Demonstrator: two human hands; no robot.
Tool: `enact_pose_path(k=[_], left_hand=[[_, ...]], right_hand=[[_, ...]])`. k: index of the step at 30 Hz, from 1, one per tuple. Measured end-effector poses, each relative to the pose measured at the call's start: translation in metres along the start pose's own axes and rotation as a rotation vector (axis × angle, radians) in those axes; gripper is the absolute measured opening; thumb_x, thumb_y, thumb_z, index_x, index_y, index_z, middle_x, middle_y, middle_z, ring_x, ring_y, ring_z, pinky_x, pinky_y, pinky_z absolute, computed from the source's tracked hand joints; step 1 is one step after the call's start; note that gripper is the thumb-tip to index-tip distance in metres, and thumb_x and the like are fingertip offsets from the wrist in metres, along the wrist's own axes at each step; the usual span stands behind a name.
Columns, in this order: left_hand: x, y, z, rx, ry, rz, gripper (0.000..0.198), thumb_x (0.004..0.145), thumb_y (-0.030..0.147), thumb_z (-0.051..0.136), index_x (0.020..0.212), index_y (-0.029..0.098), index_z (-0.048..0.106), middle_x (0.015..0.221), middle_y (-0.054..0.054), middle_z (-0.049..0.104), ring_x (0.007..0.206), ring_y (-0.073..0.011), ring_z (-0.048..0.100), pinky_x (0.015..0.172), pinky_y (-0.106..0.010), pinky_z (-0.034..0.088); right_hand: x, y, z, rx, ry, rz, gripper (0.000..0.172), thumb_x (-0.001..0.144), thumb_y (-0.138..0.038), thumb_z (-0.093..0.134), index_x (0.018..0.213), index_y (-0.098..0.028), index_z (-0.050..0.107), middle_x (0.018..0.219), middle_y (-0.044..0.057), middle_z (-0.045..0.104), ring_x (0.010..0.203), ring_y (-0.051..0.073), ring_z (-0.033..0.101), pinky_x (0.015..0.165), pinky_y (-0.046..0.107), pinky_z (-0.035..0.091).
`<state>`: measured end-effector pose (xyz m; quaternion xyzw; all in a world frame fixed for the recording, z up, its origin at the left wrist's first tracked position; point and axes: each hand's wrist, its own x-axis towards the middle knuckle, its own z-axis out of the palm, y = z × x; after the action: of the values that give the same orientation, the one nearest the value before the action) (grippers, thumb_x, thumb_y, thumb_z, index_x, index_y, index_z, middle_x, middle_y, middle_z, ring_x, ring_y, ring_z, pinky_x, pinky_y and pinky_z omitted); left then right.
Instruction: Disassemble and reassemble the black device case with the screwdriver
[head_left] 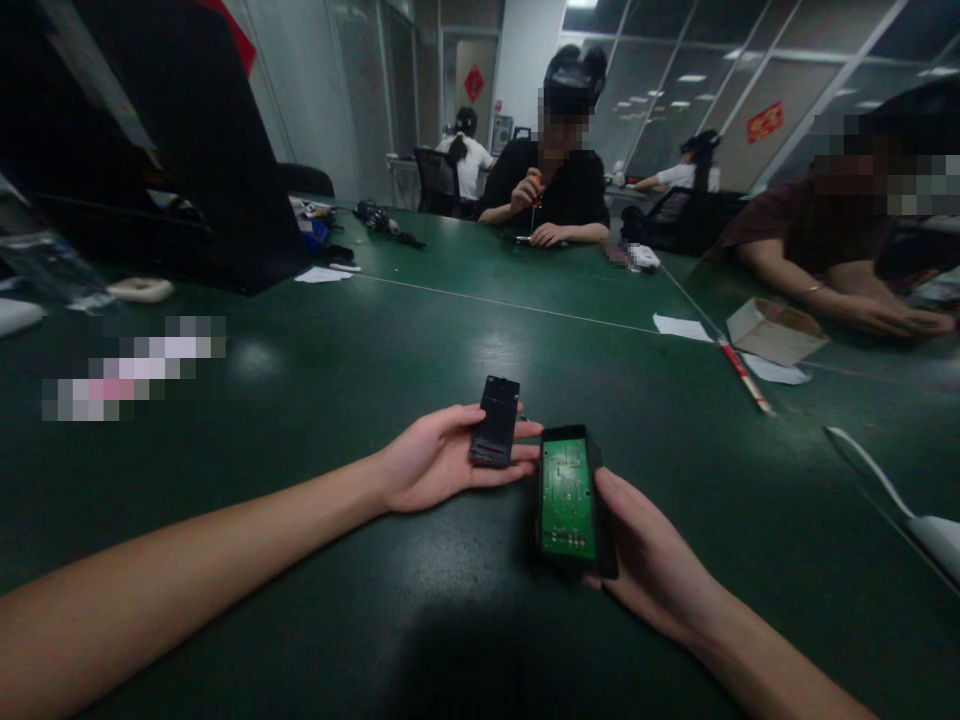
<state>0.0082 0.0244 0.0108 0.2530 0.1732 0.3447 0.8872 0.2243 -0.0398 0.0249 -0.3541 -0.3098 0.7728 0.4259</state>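
Observation:
My left hand (pixel 435 455) is turned palm up, its thumb resting over a flat black plastic cover (pixel 495 420) that lies across the fingers. Close by on the right, my right hand (pixel 652 550) grips a black plastic housing (pixel 605 530) from its right side. Inside that housing a green circuit board (pixel 568 495) faces up, with small solder points near its lower end. The fingertips of my left hand reach to the left edge of the housing. Most fingers of my right hand are hidden behind it.
Across the green table (pixel 337 350) a person (pixel 555 180) holds an orange-handled screwdriver (pixel 535 185). Another person (pixel 817 240) sits at the right, near a small open box (pixel 776 330). A red and white stick (pixel 745 378), a white cable (pixel 870 465) and a dark panel (pixel 180 140) are also around.

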Motion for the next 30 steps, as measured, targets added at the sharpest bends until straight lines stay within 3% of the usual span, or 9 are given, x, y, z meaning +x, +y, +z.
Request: enact_pose_path(k=[3,5,7,11,13,18,23,26,30], left_hand=[[0.000,-0.001,0.001,0.053,0.035,0.039,0.041,0.096,0.016,0.042,0.136,0.008,0.044,0.134,-0.023,0.059,0.116,-0.0313,0.064,0.099,-0.042,0.048],[0.000,-0.002,0.001,0.089,0.054,0.064,0.035,0.097,0.016,0.043,0.130,0.007,0.047,0.132,-0.025,0.059,0.113,-0.0307,0.066,0.099,-0.041,0.049],[0.000,-0.003,0.000,0.135,0.057,0.082,0.032,0.097,0.017,0.046,0.126,0.007,0.050,0.132,-0.025,0.059,0.110,-0.0292,0.068,0.099,-0.041,0.049],[-0.001,-0.010,-0.001,0.310,0.043,0.153,0.033,0.096,0.019,0.051,0.129,0.013,0.052,0.135,-0.020,0.059,0.111,-0.0269,0.067,0.102,-0.044,0.047],[-0.003,-0.014,0.000,0.448,0.040,0.230,0.034,0.097,0.023,0.052,0.130,0.016,0.054,0.134,-0.018,0.061,0.113,-0.0259,0.066,0.101,-0.044,0.048],[-0.007,-0.019,0.002,0.671,0.074,0.337,0.031,0.095,0.028,0.057,0.121,0.014,0.064,0.121,-0.014,0.069,0.105,-0.0232,0.068,0.096,-0.039,0.052],[-0.007,-0.020,0.002,0.687,0.051,0.349,0.033,0.092,0.030,0.060,0.120,0.014,0.065,0.122,-0.015,0.068,0.104,-0.0249,0.068,0.093,-0.039,0.053],[-0.005,-0.021,0.003,0.686,0.033,0.356,0.035,0.090,0.028,0.063,0.123,0.015,0.063,0.123,-0.015,0.067,0.106,-0.0253,0.067,0.094,-0.040,0.053],[-0.004,-0.023,0.004,0.689,0.023,0.343,0.034,0.090,0.027,0.063,0.122,0.015,0.063,0.121,-0.015,0.067,0.105,-0.0248,0.067,0.094,-0.041,0.052]], right_hand=[[0.000,-0.002,0.003,0.027,0.019,-0.014,0.035,0.081,-0.037,0.077,0.110,-0.020,0.069,0.106,0.005,0.074,0.086,0.016,0.071,0.073,0.024,0.060],[-0.001,-0.003,0.004,0.034,0.025,-0.018,0.035,0.081,-0.036,0.077,0.112,-0.020,0.069,0.114,0.006,0.072,0.091,0.016,0.071,0.078,0.025,0.059],[0.000,-0.003,0.003,0.032,0.027,-0.013,0.036,0.081,-0.036,0.077,0.112,-0.020,0.068,0.112,0.006,0.073,0.087,0.016,0.071,0.074,0.025,0.060],[0.002,0.001,-0.004,-0.006,0.000,-0.012,0.035,0.087,-0.039,0.069,0.117,-0.021,0.066,0.097,0.006,0.075,0.065,0.016,0.071,0.045,0.022,0.058],[0.003,0.003,-0.006,-0.026,-0.026,-0.030,0.037,0.091,-0.040,0.064,0.123,-0.021,0.062,0.101,0.009,0.075,0.067,0.018,0.072,0.043,0.024,0.058],[0.002,0.003,-0.006,-0.058,-0.048,-0.109,0.037,0.086,-0.036,0.071,0.119,-0.021,0.065,0.118,0.012,0.071,0.095,0.025,0.072,0.072,0.036,0.062],[0.003,0.002,-0.006,-0.139,-0.005,-0.157,0.046,0.074,-0.031,0.082,0.115,-0.019,0.068,0.122,0.011,0.070,0.115,0.027,0.064,0.109,0.045,0.040],[0.004,0.002,-0.007,-0.174,-0.049,-0.146,0.053,0.073,-0.032,0.082,0.121,-0.018,0.066,0.129,0.013,0.066,0.122,0.029,0.059,0.113,0.050,0.033],[0.005,0.003,-0.008,-0.179,-0.081,-0.144,0.050,0.073,-0.030,0.082,0.119,-0.020,0.067,0.126,0.012,0.068,0.119,0.028,0.062,0.110,0.049,0.037]])
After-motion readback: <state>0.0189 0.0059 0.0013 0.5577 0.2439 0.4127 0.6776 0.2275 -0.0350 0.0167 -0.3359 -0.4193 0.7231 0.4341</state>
